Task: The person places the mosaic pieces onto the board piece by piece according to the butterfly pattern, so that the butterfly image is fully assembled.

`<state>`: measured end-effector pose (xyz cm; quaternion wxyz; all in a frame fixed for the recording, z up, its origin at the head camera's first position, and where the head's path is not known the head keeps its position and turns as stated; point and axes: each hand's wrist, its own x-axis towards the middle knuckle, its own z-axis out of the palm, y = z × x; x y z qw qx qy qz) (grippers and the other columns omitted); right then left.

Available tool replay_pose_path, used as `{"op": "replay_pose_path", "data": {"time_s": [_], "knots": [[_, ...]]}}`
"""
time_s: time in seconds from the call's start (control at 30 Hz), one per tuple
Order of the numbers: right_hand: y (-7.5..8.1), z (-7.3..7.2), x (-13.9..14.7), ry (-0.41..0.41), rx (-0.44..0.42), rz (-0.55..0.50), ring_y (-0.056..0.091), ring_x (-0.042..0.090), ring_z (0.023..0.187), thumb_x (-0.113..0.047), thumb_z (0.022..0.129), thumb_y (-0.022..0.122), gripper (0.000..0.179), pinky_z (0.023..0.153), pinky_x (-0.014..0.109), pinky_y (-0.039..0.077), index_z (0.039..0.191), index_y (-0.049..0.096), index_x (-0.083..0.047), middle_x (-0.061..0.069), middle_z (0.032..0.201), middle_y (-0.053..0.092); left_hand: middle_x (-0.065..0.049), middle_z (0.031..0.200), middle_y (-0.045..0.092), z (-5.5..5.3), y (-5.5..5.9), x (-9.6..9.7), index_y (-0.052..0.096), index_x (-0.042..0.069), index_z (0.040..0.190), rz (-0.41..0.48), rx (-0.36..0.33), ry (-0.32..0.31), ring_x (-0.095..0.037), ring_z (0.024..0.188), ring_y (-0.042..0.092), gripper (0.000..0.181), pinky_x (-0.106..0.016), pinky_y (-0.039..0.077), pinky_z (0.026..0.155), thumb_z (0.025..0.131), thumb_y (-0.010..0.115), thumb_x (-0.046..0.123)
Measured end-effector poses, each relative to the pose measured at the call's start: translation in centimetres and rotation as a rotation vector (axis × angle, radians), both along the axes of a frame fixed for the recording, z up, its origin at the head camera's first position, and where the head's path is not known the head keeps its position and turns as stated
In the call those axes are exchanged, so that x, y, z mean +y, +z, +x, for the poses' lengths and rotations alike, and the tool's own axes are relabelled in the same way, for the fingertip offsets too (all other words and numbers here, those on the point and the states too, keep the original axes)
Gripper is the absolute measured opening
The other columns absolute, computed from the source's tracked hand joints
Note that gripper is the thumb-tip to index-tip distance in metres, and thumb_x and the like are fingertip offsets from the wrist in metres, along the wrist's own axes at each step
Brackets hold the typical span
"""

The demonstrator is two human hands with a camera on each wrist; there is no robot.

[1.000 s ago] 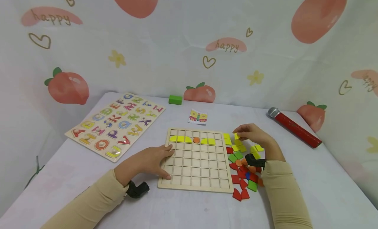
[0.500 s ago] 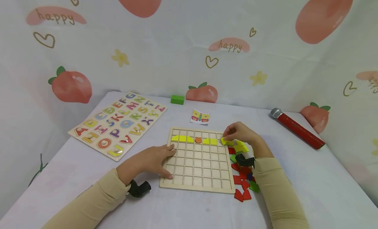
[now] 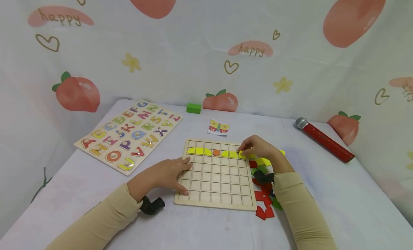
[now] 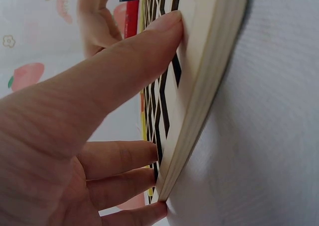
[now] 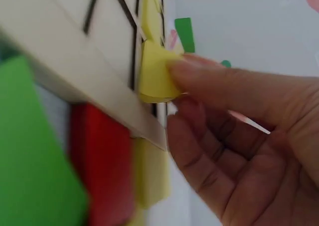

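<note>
A square wooden grid board point(image 3: 214, 207) lies on the table between the hands. My left hand point(image 3: 166, 174) rests on its left side with fingers and thumb spread; the thumb point(image 4: 144, 46) lies on the rim in the left wrist view. At the upper right cells, my right hand point(image 3: 259, 149) pinches a yellow tile point(image 5: 157, 71) between thumb and fingers. The tile is tilted close over the right end of a row that holds several yellow tiles point(image 3: 200, 151) and one orange round piece point(image 3: 216, 153).
Loose red point(image 3: 259, 196), green and yellow tiles lie beside the board's right edge, partly under the right forearm. A butterfly pattern card point(image 3: 218, 127) and a green block point(image 3: 194, 108) are behind. An alphabet puzzle point(image 3: 129, 135) lies left, a red microphone point(image 3: 326, 140) right.
My right hand has carried the yellow tile leftward from the loose pile to the board's right end cells. The left hand stays on the board's left side.
</note>
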<state>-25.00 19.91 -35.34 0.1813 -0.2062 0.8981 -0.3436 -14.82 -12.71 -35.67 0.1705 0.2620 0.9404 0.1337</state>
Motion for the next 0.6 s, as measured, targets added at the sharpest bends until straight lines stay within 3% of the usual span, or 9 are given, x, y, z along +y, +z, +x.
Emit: {"op": "replay_pose_path", "data": {"time_s": [0.2,0.6], "knots": [[-0.3,0.14,-0.15,-0.065,-0.036,0.021,0.056,0.016,0.076,-0.007,0.086,0.065,0.016,0.074,0.025,0.051,0.098,0.071,0.0,0.012,0.098,0.069,-0.007,0.152,0.03,0.07,0.06,-0.03,0.043,0.011,0.14,-0.001,0.0,-0.004,-0.029,0.14,0.029,0.087,-0.051,0.03,0.111,0.07,0.076,0.051],[-0.55,0.32,0.1,-0.021,0.02,-0.01,0.061,0.015,0.078,-0.005,0.084,0.066,0.012,0.074,0.026,0.053,0.092,0.069,0.003,0.014,0.092,0.069,-0.008,0.152,0.03,0.16,0.26,-0.01,0.043,0.01,0.14,0.009,-0.003,-0.007,-0.029,0.14,0.029,0.087,-0.051,0.03,0.111,0.07,0.076,0.049]]}}
